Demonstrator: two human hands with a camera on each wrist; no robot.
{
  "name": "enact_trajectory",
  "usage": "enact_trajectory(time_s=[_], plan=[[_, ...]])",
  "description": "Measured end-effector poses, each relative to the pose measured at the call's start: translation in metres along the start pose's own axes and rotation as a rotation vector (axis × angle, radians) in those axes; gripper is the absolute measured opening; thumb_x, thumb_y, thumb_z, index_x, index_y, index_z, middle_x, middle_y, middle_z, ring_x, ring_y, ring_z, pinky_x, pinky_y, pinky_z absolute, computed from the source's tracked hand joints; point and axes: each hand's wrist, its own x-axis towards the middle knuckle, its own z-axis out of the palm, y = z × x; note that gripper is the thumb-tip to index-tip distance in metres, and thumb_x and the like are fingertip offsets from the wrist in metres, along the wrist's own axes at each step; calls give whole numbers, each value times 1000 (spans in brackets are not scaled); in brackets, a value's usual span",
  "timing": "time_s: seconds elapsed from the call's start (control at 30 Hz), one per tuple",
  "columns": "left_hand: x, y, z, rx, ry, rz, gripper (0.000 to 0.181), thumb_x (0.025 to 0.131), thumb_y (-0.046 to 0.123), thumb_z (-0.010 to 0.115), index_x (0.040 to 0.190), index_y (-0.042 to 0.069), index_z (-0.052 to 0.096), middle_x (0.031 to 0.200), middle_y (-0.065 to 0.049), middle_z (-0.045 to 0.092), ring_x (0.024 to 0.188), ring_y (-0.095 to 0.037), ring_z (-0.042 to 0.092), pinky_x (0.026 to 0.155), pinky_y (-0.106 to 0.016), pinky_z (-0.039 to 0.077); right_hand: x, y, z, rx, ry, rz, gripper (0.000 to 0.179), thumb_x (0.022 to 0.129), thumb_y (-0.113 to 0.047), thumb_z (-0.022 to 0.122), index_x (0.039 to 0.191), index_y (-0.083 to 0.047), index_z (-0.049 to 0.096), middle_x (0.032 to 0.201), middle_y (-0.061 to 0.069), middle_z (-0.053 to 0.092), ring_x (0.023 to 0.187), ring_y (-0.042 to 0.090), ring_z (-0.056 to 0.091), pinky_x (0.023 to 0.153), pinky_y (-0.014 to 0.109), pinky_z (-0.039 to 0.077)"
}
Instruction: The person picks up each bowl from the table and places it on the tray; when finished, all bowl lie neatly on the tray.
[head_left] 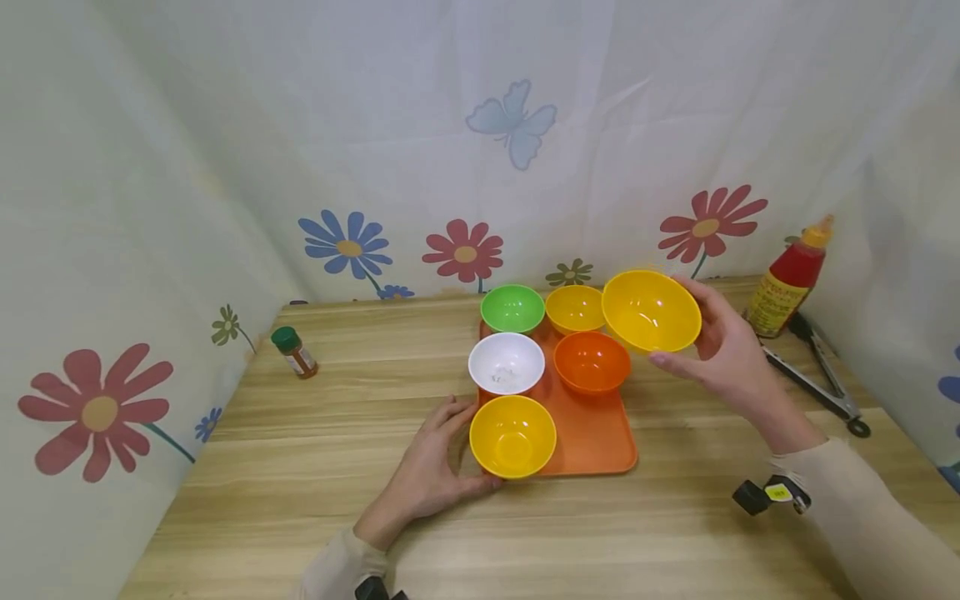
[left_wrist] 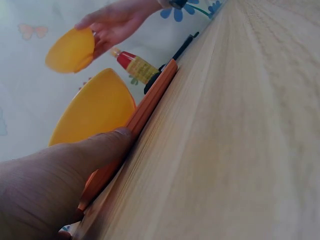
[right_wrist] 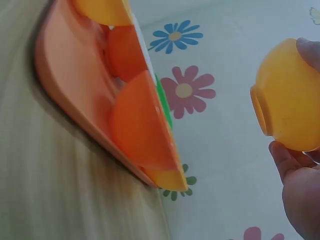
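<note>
My right hand [head_left: 723, 342] holds a yellow bowl [head_left: 651, 312] by its right side, raised above the table and tilted. My left hand [head_left: 429, 471] grips the near left corner of an orange tray [head_left: 600, 446], its thumb [left_wrist: 107, 145] along the front rim and close against a second yellow bowl [head_left: 513, 437]. That bowl sits upright at the tray's near left. Behind it on the tray stand a white bowl [head_left: 507, 364], an orange bowl [head_left: 592, 363], a green bowl [head_left: 513, 308] and another yellow bowl [head_left: 574, 309]. The left fingertips are partly hidden.
A small green-capped spice jar [head_left: 296, 352] stands far left on the wooden table [head_left: 360, 400]. At the right are a red sauce bottle [head_left: 791, 279] with a yellow cap and a pair of tongs [head_left: 821, 383]. A flowered curtain [head_left: 450, 150] hangs behind the table.
</note>
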Motion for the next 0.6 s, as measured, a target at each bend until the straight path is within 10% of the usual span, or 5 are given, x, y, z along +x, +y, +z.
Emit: enact_trajectory(time_s=[0.6], plan=[[0, 1, 0, 15, -13, -19, 113, 70, 52, 104, 162, 5, 56, 165, -11, 53, 166, -38, 33, 133, -63, 31, -59, 28, 25, 83, -199, 169, 98, 89, -2, 92, 169, -11, 36, 169, 12, 43, 145, 7, 52, 115, 13, 46]])
